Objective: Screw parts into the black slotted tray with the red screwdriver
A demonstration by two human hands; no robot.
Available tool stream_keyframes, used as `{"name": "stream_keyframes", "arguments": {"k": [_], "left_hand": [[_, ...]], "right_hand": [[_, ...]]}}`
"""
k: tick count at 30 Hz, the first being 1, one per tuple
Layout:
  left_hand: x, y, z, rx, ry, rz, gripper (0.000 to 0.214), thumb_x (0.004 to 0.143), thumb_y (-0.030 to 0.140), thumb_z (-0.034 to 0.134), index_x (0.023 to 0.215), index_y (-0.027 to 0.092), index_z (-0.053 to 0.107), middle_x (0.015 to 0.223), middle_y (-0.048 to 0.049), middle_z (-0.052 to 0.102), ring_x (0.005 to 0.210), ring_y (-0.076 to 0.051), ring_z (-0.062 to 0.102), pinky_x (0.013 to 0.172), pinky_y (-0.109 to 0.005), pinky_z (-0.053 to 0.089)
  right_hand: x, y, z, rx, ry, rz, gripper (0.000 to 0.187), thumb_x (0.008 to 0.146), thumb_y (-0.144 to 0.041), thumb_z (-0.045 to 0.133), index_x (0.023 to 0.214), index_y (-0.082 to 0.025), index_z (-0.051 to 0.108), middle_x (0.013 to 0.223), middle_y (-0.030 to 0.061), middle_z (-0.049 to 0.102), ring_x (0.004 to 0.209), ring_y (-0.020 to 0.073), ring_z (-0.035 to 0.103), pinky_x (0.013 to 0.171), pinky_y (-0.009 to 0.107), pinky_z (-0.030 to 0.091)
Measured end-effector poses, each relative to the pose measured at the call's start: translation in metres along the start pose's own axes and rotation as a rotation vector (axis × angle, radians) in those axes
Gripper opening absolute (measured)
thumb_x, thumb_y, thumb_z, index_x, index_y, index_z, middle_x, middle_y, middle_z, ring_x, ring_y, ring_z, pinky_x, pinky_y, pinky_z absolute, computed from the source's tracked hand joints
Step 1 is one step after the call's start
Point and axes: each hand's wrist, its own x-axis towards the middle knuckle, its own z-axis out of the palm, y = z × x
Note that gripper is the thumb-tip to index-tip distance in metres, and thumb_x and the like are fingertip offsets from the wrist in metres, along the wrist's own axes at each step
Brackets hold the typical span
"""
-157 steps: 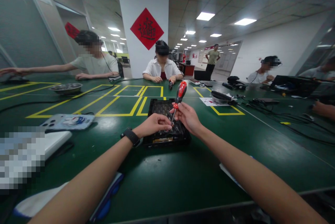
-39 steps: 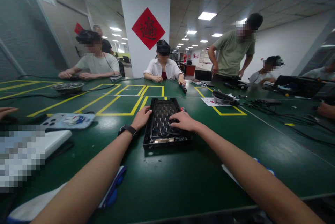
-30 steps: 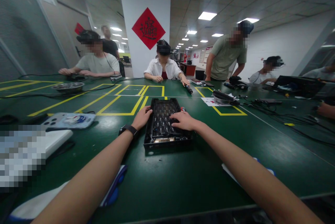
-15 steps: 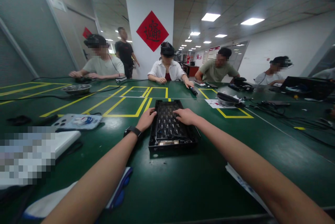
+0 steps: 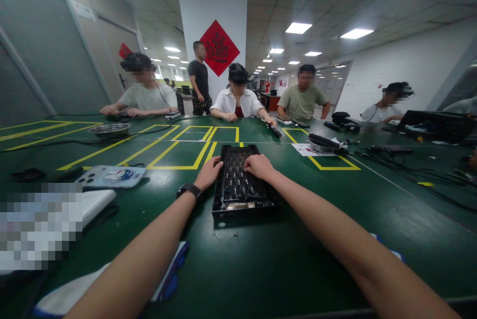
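Note:
A black open keyboard shell [image 5: 244,190] with rows of small pegs lies on the green table [image 5: 261,259] in front of me. My left hand [image 5: 209,172], with a black watch on its wrist, rests against the shell's left rim, fingers lying flat. My right hand [image 5: 258,165] reaches into the far part of the shell, fingers curled down on the pegs. I cannot make out anything between them.
A phone in a pale case [image 5: 112,176] lies at the left. A metal bowl [image 5: 111,129] sits further back. Cables and a second bowl [image 5: 320,143] crowd the right. Several people sit across the table; a dark screwdriver [image 5: 275,131] lies by one person's hand.
Five seconds ago my right hand held a red screwdriver over the shell; now it holds none and has slid toward the far rim. A standing person has sat down opposite.

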Motion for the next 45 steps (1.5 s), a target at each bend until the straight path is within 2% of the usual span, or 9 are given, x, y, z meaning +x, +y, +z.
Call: {"name": "stream_keyframes", "arguments": {"k": [4,8,11,16,22,25,30,37,45], "left_hand": [[0.0,0.001,0.0,0.017,-0.004,0.014,0.047,0.083,0.037,0.042,0.12,0.01,0.048,0.121,-0.0131,0.053,0.108,-0.021,0.051,0.096,-0.035,0.036],[0.002,-0.003,0.001,0.01,-0.003,0.019,0.045,0.083,0.037,0.042,0.119,0.011,0.049,0.121,-0.0119,0.053,0.108,-0.021,0.051,0.095,-0.035,0.037],[0.003,-0.005,0.002,0.007,0.001,0.01,0.045,0.082,0.038,0.042,0.119,0.012,0.049,0.12,-0.0117,0.054,0.107,-0.021,0.052,0.095,-0.035,0.038],[0.004,-0.006,0.003,0.012,0.006,0.013,0.046,0.082,0.039,0.042,0.118,0.012,0.05,0.12,-0.0118,0.054,0.107,-0.021,0.052,0.094,-0.034,0.038],[0.002,-0.004,0.002,0.008,0.01,0.004,0.045,0.082,0.038,0.042,0.118,0.013,0.05,0.12,-0.0113,0.055,0.107,-0.02,0.052,0.094,-0.034,0.038],[0.001,-0.002,0.0,0.002,-0.004,0.005,0.046,0.082,0.038,0.043,0.119,0.013,0.049,0.119,-0.0117,0.055,0.106,-0.02,0.053,0.094,-0.034,0.038],[0.001,-0.001,0.0,-0.004,-0.002,0.014,0.046,0.081,0.038,0.043,0.119,0.012,0.05,0.119,-0.0121,0.055,0.106,-0.021,0.053,0.093,-0.034,0.038],[0.003,-0.005,0.002,-0.001,0.003,0.014,0.045,0.081,0.039,0.044,0.117,0.014,0.051,0.12,-0.0107,0.055,0.107,-0.021,0.053,0.095,-0.035,0.038],[0.004,-0.007,0.003,0.014,0.007,0.028,0.046,0.082,0.04,0.042,0.118,0.013,0.05,0.12,-0.0111,0.054,0.108,-0.021,0.051,0.095,-0.034,0.038]], "right_hand": [[0.004,0.0,0.0,0.068,0.019,0.024,0.012,0.074,-0.018,0.055,0.074,-0.017,0.067,0.085,0.0089,0.067,0.085,0.0214,0.06,0.076,0.031,0.04],[-0.003,0.002,-0.009,0.204,0.035,0.016,0.015,0.077,-0.019,0.052,0.083,-0.015,0.066,0.084,0.0073,0.067,0.078,0.0158,0.06,0.071,0.026,0.043],[-0.02,0.003,-0.021,0.339,0.008,-0.027,0.02,0.077,-0.025,0.055,0.089,-0.014,0.065,0.081,0.0051,0.068,0.072,0.0122,0.061,0.068,0.022,0.046],[-0.055,-0.004,-0.033,0.804,0.008,-0.11,0.029,0.072,-0.03,0.062,0.094,-0.013,0.066,0.084,0.0062,0.068,0.075,0.0142,0.062,0.072,0.026,0.048],[-0.079,-0.011,-0.028,0.962,0.029,-0.103,0.026,0.068,-0.031,0.065,0.088,-0.013,0.067,0.083,0.0057,0.067,0.075,0.0141,0.061,0.073,0.028,0.048],[-0.082,-0.01,-0.027,0.998,0.065,-0.101,0.027,0.067,-0.03,0.066,0.089,-0.014,0.067,0.085,0.0057,0.066,0.075,0.0137,0.061,0.073,0.028,0.048],[-0.084,-0.009,-0.03,1.016,0.076,-0.121,0.018,0.067,-0.029,0.067,0.077,-0.015,0.069,0.085,0.0055,0.066,0.079,0.0148,0.061,0.077,0.029,0.048],[-0.086,-0.011,-0.033,0.963,-0.012,-0.109,0.02,0.07,-0.03,0.065,0.081,-0.014,0.068,0.073,0.0034,0.067,0.069,0.0136,0.061,0.069,0.026,0.047],[-0.088,-0.011,-0.039,0.938,-0.088,-0.14,0.022,0.073,-0.031,0.061,0.086,-0.014,0.066,0.079,0.0052,0.068,0.076,0.015,0.063,0.073,0.028,0.048]]}}
